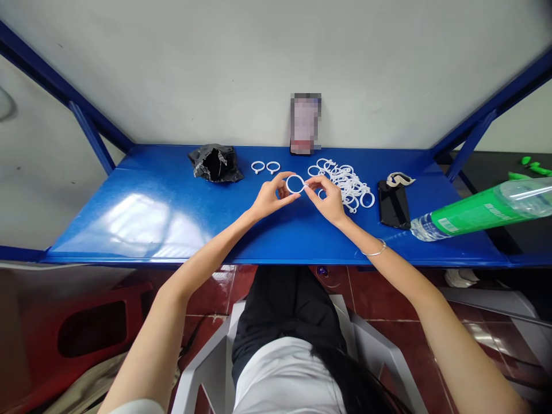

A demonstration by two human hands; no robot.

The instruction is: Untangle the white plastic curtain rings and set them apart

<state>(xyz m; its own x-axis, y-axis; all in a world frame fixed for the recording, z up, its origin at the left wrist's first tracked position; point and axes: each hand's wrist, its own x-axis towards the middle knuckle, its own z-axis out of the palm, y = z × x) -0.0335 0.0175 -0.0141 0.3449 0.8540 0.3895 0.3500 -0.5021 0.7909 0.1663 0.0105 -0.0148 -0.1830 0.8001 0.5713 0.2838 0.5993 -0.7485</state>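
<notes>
Between my two hands a white curtain ring (287,187) is held up above the blue table. My left hand (271,196) grips its left side with thumb and fingers. The fingertips of my right hand (326,198) pinch the small tab on the ring's right side; what else may be in that pinch is too small to make out. Just beyond my right hand lies a loose heap of white curtain rings (347,183). Two more white rings (273,167) rest apart from the heap, behind my left hand.
A crumpled black plastic bag (215,163) sits at the back left of the blue table (241,247). A blurred phone (305,123) leans on the wall. On the right are a black phone (393,206), a beige strap (399,180) and a large green-labelled bottle (483,210).
</notes>
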